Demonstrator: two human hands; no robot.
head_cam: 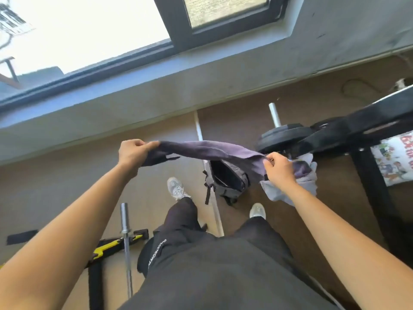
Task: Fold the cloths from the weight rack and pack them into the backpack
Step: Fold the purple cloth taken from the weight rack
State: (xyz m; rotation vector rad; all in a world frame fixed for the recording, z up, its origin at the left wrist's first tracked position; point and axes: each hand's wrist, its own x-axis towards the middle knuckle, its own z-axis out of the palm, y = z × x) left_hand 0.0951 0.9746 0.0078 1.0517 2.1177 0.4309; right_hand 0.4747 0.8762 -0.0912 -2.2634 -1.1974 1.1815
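While purple cloth (214, 151) hangs stretched in air between hands, span keeps it flat for folding. Left hand (131, 153) pinches one end; right hand (279, 170) pinches other end. Open backpack (228, 177) stands on floor directly below, mouth up, ready for packing. Pale cloth (288, 191) lies beside weight rack (366, 157).

The person is standing by the window, stretching a purple cloth (214, 151) between both hands, the left hand (131, 153) pinching one end and the right hand (279, 168) the other. A pale cloth (281, 191) is hanging under the right hand. The backpack (228, 177) is sitting open on the floor below, beside the rack (357, 135) with its plates (281, 137).
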